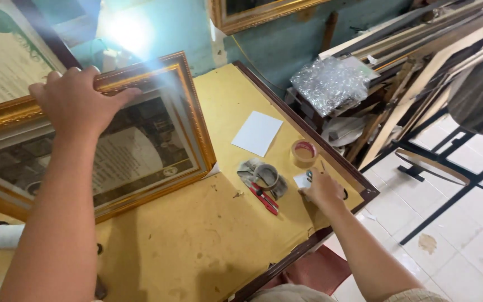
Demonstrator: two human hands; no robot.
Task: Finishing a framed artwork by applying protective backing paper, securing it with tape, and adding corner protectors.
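Observation:
My left hand (76,100) grips the top edge of a gold-framed picture (157,140), which stands tilted on the yellow worktable (197,235). My right hand (322,190) reaches to the table's right side and rests on a small white piece (302,180) near the edge; what its fingers hold is hidden. Beside that hand lie a roll of tape (266,175) and red-handled pliers (265,198). A brown tape roll (304,152) sits just beyond.
A white sheet of paper (257,133) lies on the table. A white roll (2,236) sits at the left edge. Bubble wrap (331,84) and stacked frame mouldings (420,50) crowd the right. Another framed picture (6,56) leans behind.

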